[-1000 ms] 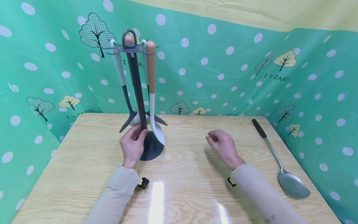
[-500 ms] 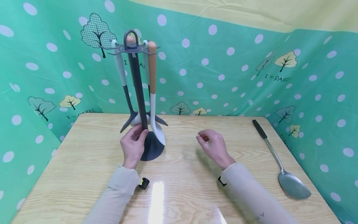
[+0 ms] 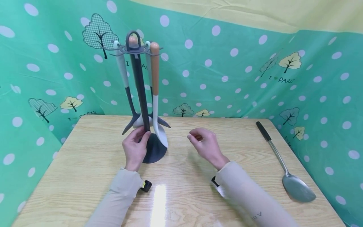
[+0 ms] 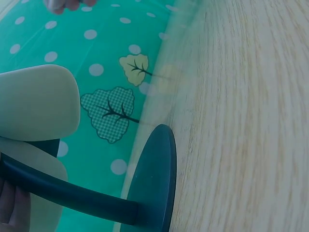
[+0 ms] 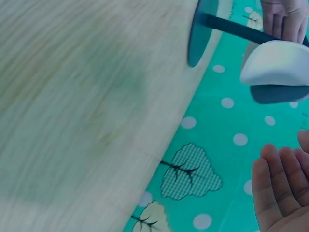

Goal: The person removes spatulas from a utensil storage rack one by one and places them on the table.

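Observation:
In the head view my left hand (image 3: 134, 149) pinches the dark upright pole (image 3: 142, 94) of a utensil stand, just above its round base (image 3: 154, 153). From the stand's top ring (image 3: 134, 49) hang several kitchen utensils. Nearest is a white-headed utensil with a wooden handle (image 3: 154, 71); others with pale handles hang behind, partly hidden. My right hand (image 3: 206, 145) hovers to the right of the stand, its fingers loosely bent and holding nothing. In the right wrist view that hand's fingers (image 5: 277, 181) look relaxed, apart from the white utensil head (image 5: 275, 63).
A steel wok spatula (image 3: 298, 188) with a black handle lies along the right side of the wooden table (image 3: 85, 157). A green dotted cloth (image 3: 232, 75) hangs around the back and both sides.
My right hand has moved left, closer to the utensil stand, still holding nothing. The left hand keeps its hold on the pole, and the stand stays in place.

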The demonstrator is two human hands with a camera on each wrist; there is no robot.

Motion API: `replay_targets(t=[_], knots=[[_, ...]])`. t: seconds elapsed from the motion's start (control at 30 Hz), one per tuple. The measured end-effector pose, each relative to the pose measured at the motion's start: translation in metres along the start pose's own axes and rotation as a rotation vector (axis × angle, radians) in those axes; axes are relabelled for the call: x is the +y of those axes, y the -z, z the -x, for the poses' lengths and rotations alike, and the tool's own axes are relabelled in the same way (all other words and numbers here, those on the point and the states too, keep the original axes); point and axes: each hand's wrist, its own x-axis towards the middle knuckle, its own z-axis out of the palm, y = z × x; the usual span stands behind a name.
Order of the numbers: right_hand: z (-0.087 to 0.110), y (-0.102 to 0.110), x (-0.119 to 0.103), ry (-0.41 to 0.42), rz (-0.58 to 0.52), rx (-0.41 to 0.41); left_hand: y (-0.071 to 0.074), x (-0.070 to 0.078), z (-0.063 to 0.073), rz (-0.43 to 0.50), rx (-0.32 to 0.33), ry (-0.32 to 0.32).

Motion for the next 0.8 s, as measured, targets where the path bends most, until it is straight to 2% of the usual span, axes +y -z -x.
replay_targets(t=[0.5, 0.8], knots=[[-0.022, -0.02, -0.031, 0.016, -0.109, -0.033, 0.001, 0.0, 0.0, 0.0, -0.009, 0.01], [-0.039, -0.028, -0.055, -0.043, -0.182, -0.099, 0.001, 0.001, 0.0, -0.007, -0.012, 0.018]])
